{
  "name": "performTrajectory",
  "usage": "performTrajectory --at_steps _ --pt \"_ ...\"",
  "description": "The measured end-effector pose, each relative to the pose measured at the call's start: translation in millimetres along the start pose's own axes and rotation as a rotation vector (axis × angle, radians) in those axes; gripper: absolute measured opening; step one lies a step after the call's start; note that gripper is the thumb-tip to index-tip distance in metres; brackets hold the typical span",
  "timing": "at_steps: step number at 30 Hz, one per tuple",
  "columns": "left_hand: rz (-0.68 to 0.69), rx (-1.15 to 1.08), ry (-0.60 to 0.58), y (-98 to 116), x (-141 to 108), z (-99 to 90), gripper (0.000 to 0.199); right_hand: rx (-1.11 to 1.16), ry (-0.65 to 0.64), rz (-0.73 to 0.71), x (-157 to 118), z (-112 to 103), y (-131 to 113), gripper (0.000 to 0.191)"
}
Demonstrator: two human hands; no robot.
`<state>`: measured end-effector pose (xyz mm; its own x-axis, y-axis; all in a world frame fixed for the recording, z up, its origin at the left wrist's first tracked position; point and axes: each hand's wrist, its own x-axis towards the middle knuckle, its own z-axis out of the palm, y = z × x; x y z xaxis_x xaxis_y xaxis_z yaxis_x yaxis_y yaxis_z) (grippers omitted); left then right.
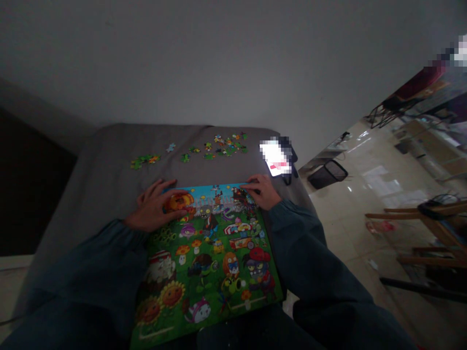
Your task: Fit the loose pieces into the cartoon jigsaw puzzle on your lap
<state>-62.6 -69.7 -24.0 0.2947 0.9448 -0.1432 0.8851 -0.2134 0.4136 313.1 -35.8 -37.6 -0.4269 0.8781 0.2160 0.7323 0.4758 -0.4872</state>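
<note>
Puzzle pieces (pixel 229 151) seem left unplaced beyond the picture board (pixel 215 248), touched by left hand (pixel 153 206) (fingers spread) and right hand (pixel 265 192) (grip unclear).

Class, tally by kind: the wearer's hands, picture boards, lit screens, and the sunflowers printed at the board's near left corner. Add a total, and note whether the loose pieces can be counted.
Hands: 2 (left hand, right hand)
Picture board: 1
Lit screen: 1
Printed sunflowers: 2
Total: 6
Loose pieces: too small and overlapping to count
</note>
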Motion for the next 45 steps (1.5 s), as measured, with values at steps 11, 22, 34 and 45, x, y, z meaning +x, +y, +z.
performTrajectory --at_steps 11,22,34,45 --pt "-0.009 -0.011 0.011 2.5 -1.3 -1.7 0.067 -0.014 -0.015 -0.018 -2.2 1.0 -2.9 0.039" --pt "0.013 -0.004 0.022 -1.7 -1.3 1.7 0.066 0.012 0.016 -0.005 -0.1 2.5 3.8 0.044" --pt "-0.005 0.001 0.005 -2.0 -0.7 1.1 0.071 -0.069 -0.086 -0.182 -8.0 -7.4 -22.5 0.038" --pt "-0.009 -0.002 0.006 -0.2 -1.3 0.3 0.066 -0.22 -0.157 -0.142 -9.7 -12.1 -27.6 0.037"
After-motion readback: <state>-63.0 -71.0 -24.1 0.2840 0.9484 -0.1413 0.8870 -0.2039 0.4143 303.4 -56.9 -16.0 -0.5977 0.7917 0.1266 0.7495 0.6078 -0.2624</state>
